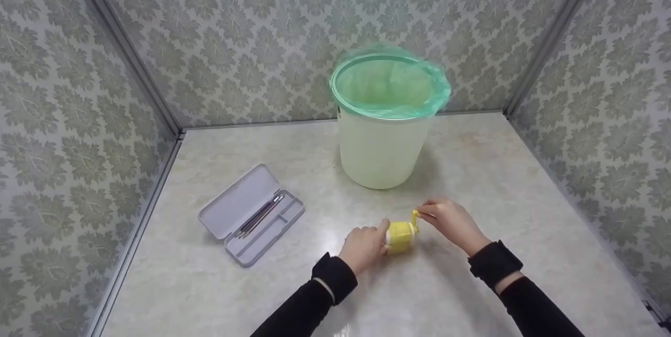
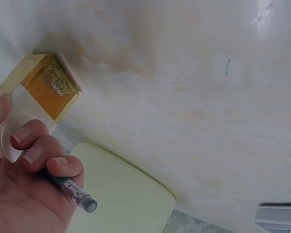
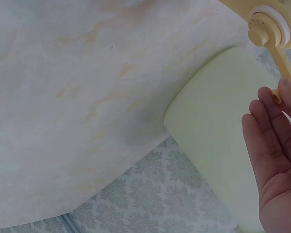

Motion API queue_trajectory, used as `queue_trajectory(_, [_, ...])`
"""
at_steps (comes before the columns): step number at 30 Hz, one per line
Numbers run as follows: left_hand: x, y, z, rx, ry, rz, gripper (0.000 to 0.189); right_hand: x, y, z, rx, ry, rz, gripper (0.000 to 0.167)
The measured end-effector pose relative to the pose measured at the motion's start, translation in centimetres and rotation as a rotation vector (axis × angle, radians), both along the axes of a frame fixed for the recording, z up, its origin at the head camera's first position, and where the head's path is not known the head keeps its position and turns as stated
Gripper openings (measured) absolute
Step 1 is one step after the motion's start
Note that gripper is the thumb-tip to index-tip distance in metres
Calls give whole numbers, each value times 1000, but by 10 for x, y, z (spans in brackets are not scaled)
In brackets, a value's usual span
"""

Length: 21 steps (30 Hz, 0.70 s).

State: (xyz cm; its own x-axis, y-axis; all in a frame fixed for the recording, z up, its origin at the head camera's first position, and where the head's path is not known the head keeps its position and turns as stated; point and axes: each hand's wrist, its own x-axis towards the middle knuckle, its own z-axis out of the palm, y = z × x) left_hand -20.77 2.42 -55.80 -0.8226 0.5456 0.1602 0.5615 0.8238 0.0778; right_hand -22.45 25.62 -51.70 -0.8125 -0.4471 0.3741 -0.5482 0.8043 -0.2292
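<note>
A yellow and white hand-crank pencil sharpener [image 1: 400,237] lies on its side low over the table, between the two hands. My left hand [image 1: 363,247] grips its white end. In the left wrist view a pencil [image 2: 77,195] runs under the curled fingers of that hand, its eraser end sticking out past the little finger; its other end is hidden behind the fingers. My right hand [image 1: 452,226] pinches the knob of the yellow crank [image 3: 280,60] between thumb and forefinger, while the other fingers extend alongside.
Left of the hands lies an open grey pencil case [image 1: 238,202] with several pencils [image 1: 258,217] in its tray. A pale bin [image 1: 381,153] lined with a green bag [image 1: 441,88] stands behind the hands. Patterned panels [image 1: 314,38] enclose the table's back and sides.
</note>
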Motion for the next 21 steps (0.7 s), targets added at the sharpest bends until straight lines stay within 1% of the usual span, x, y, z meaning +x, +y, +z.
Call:
queue_trajectory(4, [-1, 0, -1, -1, -13, 3, 46, -10, -4, -4, 48, 4, -5, 11])
queue_trajectory(8, [-1, 2, -1, -1, -11, 9, 45, -17, -6, -14, 103, 3, -18, 11])
queue_trajectory(11, [1, 2, -1, -6, 0, 7, 47, -19, -7, -22, 93, -42, -40, 12])
queue_trajectory(15, [2, 1, -1, -18, 10, 13, 50, -20, -8, -30, 50, -105, -65, 12])
queue_trajectory(18, [1, 2, -2, -16, 14, 26, 52, -20, -9, -34, 32, -120, -65, 13])
queue_trajectory(21, [1, 2, -3, -7, 13, 30, 52, -17, -8, -40, 52, -122, -42, 12])
